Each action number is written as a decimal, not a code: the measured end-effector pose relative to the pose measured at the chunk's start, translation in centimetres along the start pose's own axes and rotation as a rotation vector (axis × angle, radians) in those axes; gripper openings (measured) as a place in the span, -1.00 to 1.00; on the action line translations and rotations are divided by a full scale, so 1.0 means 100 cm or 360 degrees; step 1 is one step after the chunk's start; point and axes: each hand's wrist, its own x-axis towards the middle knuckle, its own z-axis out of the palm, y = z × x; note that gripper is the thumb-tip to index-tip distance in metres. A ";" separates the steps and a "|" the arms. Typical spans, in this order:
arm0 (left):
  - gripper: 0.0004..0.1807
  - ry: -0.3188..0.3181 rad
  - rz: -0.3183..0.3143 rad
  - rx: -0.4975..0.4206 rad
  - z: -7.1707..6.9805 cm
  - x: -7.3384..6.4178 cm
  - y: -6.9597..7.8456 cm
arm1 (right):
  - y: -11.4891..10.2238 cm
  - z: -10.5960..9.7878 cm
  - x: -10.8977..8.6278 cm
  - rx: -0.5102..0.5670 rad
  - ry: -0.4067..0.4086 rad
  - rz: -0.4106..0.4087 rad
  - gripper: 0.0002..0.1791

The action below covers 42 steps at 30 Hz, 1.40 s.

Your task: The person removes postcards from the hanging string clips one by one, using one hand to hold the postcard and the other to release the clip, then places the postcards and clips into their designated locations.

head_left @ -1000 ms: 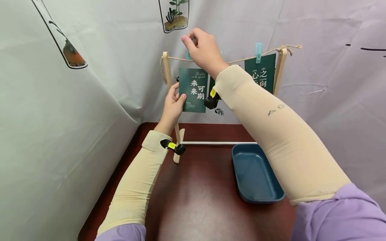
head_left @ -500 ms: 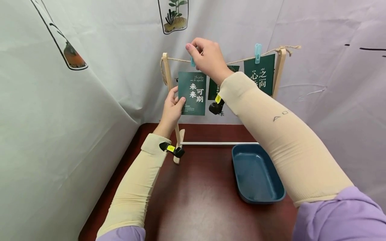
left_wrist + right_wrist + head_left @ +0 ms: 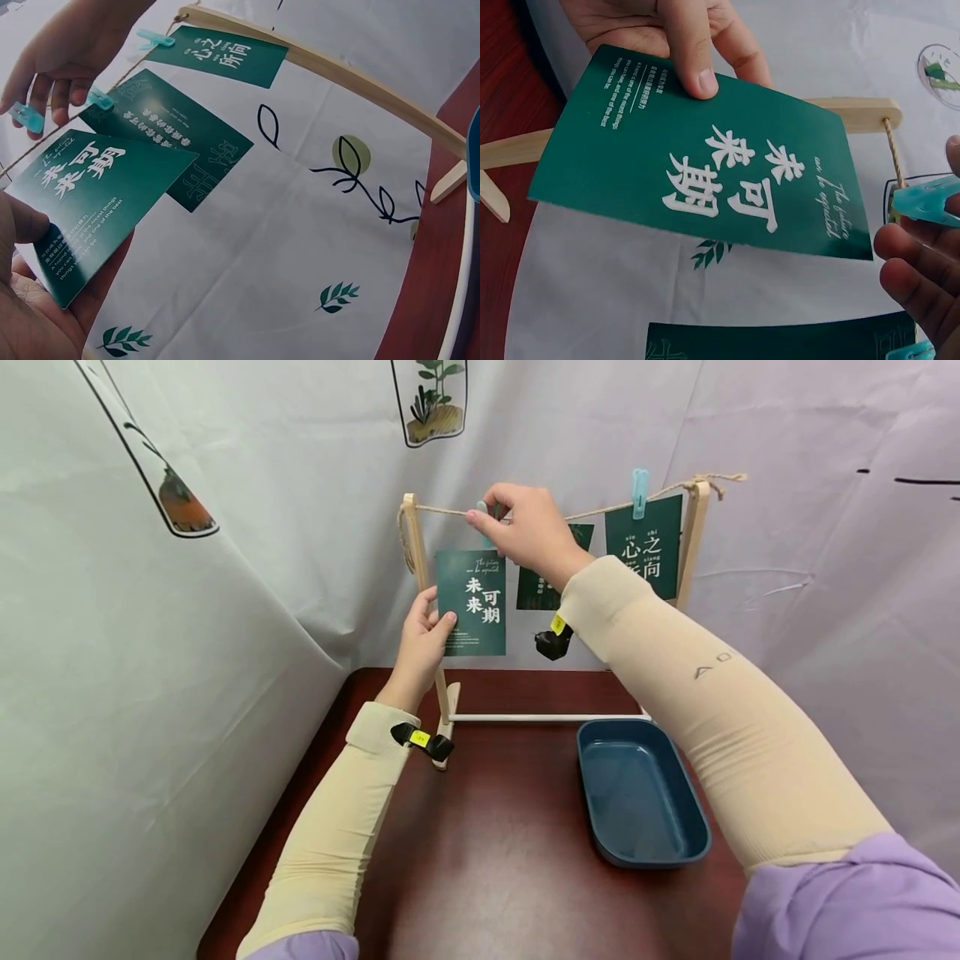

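Note:
My left hand (image 3: pixel 422 642) pinches a green card (image 3: pixel 471 603) with white lettering between thumb and fingers, thumb on its lower left part. Above the card's top edge, my right hand (image 3: pixel 534 531) pinches a light-blue clothespin (image 3: pixel 924 199) at the twine (image 3: pixel 894 154). In the right wrist view a small gap shows between that clothespin and the card. A second green card (image 3: pixel 184 142) hangs behind, under another blue clothespin (image 3: pixel 100 98). Farther right on the line, a third green card (image 3: pixel 652 550) hangs from its own clothespin (image 3: pixel 639 495).
The twine runs between two wooden posts (image 3: pixel 417 545) joined low down by a white rod (image 3: pixel 517 717). A dark blue tray (image 3: pixel 643 793) stands on the red-brown table (image 3: pixel 487 860), right of the middle. Printed white cloth (image 3: pixel 315 510) encloses the back and left side.
My right hand has come down and right with the clothespin, toward the card's top edge. The left hand has lowered the card slightly and shifted it a little left.

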 end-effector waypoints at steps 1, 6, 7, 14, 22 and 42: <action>-0.56 0.0002 -0.0003 0.0005 0.000 -0.001 -0.001 | 0.002 -0.001 -0.002 0.0001 -0.0018 0.0010 -0.66; -0.56 0.0014 -0.0028 0.0019 -0.002 -0.003 -0.006 | 0.010 -0.002 -0.011 -0.0020 -0.0101 0.0003 -0.68; -0.56 0.0015 -0.0033 0.0014 -0.003 -0.004 -0.007 | 0.011 -0.002 -0.013 -0.0028 -0.0116 -0.0004 -0.68; -0.57 0.0025 -0.0053 -0.0022 -0.005 -0.008 -0.014 | 0.025 -0.002 -0.030 -0.0053 -0.0159 -0.0037 -0.63; -0.58 0.0015 -0.0055 -0.0040 -0.006 -0.012 -0.016 | 0.041 -0.002 -0.050 -0.0040 -0.0197 -0.0010 -0.69; -0.56 0.0054 -0.0146 -0.0005 -0.013 -0.033 -0.044 | 0.091 0.005 -0.102 0.0122 -0.0252 0.0279 -0.58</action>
